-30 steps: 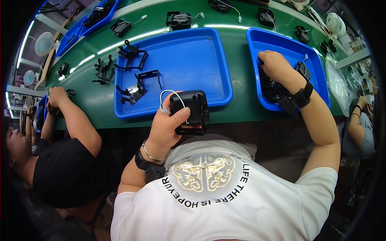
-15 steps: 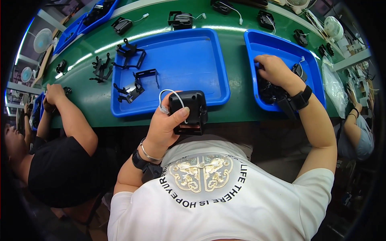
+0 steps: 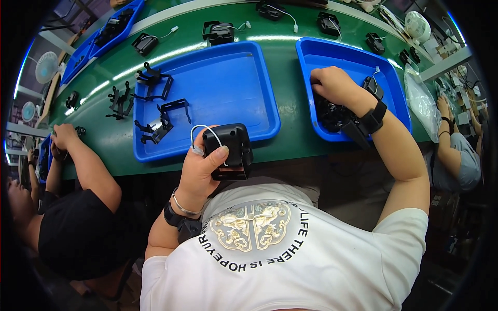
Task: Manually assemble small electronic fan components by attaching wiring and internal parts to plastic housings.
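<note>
My left hand (image 3: 201,167) is closed around a black plastic device (image 3: 233,142) with a bracket on its lower edge, held in front of my shirt. A white cable (image 3: 210,128) loops from the device over my thumb to a connector by my fingers. My right hand (image 3: 336,87) reaches into the right blue tray (image 3: 305,67), fingers curled down among a pile of small black parts (image 3: 332,115). Its fingertips are hidden, so what they grip does not show. Another black device (image 3: 374,87) with a white cable lies in that tray, beyond my right wrist.
A larger blue tray (image 3: 228,54) holds black brackets (image 3: 174,109) at its left side; another bracket (image 3: 120,101) lies beside it. Cabled black devices (image 3: 220,32) line the back of the green table (image 3: 282,72). A plastic bag (image 3: 421,103) lies right. A co-worker's arm (image 3: 91,155) works at left.
The whole view has shifted slightly, with the trays sitting further left in the picture. My left hand keeps its hold on the device; my right hand stays in the pile of parts.
</note>
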`<state>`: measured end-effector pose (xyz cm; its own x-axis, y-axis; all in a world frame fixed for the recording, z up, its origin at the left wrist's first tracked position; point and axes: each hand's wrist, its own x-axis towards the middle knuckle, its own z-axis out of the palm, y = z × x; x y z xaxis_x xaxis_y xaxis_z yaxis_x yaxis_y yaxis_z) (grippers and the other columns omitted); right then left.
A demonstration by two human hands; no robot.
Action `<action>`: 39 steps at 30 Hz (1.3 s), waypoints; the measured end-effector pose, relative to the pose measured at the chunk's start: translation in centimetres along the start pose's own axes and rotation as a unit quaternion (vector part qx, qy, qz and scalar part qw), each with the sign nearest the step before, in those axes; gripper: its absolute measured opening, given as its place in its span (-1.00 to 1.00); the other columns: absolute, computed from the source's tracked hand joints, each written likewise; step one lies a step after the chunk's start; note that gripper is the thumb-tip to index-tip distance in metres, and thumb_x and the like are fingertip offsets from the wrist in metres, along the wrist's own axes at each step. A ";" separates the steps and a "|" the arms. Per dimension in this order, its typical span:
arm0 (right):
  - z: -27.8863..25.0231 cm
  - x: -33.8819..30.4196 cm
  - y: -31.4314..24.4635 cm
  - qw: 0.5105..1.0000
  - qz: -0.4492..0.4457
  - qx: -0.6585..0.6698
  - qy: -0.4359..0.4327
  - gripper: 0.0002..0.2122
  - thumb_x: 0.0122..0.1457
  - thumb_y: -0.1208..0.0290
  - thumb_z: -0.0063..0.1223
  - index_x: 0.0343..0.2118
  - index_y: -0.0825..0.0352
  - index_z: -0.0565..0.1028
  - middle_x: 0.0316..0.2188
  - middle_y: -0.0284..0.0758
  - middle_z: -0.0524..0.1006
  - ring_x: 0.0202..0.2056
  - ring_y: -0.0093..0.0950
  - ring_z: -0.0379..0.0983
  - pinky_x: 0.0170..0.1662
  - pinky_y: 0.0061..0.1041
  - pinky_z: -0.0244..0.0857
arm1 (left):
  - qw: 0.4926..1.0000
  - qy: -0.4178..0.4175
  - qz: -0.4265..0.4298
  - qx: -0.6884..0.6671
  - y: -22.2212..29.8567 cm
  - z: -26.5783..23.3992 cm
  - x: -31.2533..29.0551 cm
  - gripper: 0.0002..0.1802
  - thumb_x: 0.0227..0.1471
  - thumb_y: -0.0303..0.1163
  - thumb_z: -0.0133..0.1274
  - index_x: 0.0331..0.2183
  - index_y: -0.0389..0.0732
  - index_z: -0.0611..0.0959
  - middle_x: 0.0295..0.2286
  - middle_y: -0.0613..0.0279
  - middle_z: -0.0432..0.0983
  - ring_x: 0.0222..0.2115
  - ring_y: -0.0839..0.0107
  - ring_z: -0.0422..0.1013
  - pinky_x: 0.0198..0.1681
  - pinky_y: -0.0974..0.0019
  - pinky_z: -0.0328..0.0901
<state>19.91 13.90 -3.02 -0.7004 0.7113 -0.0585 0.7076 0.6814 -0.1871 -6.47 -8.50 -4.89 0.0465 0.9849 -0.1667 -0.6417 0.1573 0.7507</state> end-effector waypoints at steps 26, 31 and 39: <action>3.8 -4.9 -15.5 0.867 -0.201 0.352 0.292 -0.75 -0.17 0.51 0.27 -0.40 0.40 0.46 -0.48 -0.25 0.47 -0.48 -0.44 0.42 -0.44 -0.58 0.29 | 0.999 0.026 -0.041 -0.025 -0.6 -0.4 0.1 -0.56 -0.06 -0.46 0.07 -0.11 -0.20 0.31 -0.27 0.16 0.38 -0.30 0.38 0.44 -0.29 0.28 0.45; 4.5 -4.7 -15.3 0.861 -0.204 0.367 0.287 -0.74 -0.16 0.47 0.28 -0.41 0.40 0.45 -0.50 -0.27 0.45 -0.50 -0.45 0.39 -0.44 -0.59 0.28 | 0.999 0.040 -0.026 0.023 -0.5 -0.3 0.0 -0.53 -0.09 -0.46 0.12 -0.12 -0.22 0.31 -0.28 0.20 0.37 -0.31 0.45 0.41 -0.28 0.31 0.43; 5.0 -5.3 -15.0 0.863 -0.131 0.446 0.197 -0.78 -0.05 0.38 0.21 -0.48 0.41 0.43 -0.55 -0.29 0.43 -0.55 -0.51 0.33 -0.48 -0.63 0.21 | 0.981 0.012 0.048 0.187 0.1 0.1 -0.1 -0.48 -0.14 -0.47 0.18 -0.13 -0.21 0.32 -0.33 0.30 0.38 -0.32 0.57 0.35 -0.26 0.48 0.34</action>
<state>12.55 -0.92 -4.81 -0.6153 0.6757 0.4059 0.0521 0.5487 -0.8344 -6.52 -8.54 -4.73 -0.0208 0.9952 -0.0956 -0.3171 0.0841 0.9447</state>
